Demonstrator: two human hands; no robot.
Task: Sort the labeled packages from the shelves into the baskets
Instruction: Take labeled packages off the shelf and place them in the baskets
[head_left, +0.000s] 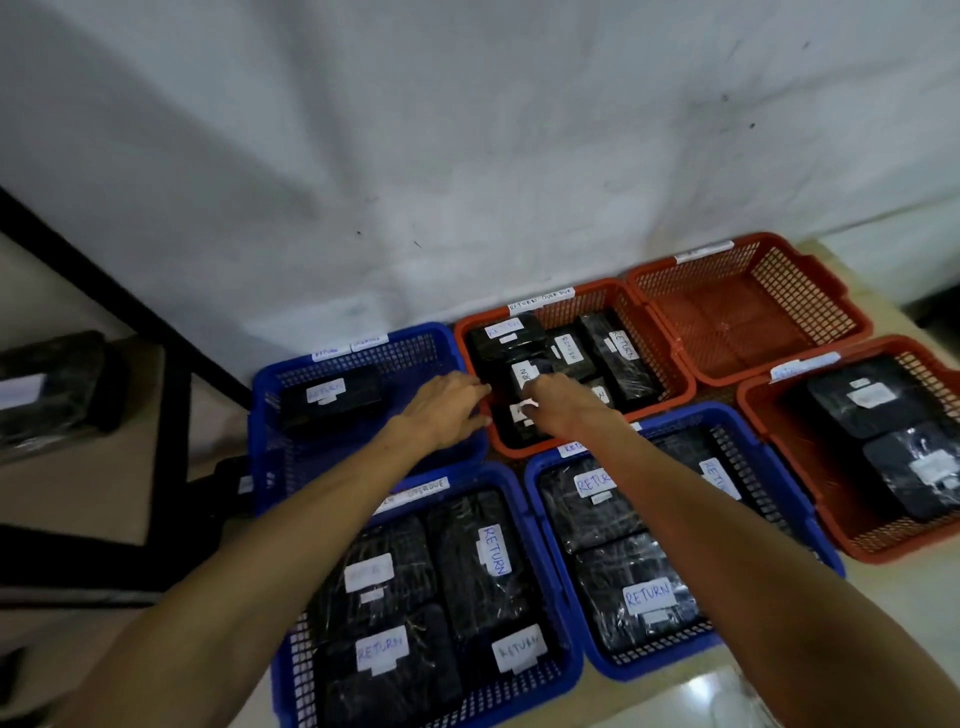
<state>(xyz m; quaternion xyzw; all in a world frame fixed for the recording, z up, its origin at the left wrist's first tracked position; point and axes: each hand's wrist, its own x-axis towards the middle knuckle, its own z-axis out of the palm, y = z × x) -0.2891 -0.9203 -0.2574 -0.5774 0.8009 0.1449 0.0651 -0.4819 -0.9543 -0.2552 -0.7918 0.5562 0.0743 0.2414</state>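
The left hand (447, 410) hovers with loose fingers over the basket rim, holding nothing. Just right of it, the right hand (558, 408) reaches into the middle red basket (670, 358); whether it pinches the package (517, 421) beneath, I cannot tell. Likely placing step; next, let go and return to the shelf (104, 291) at far left.
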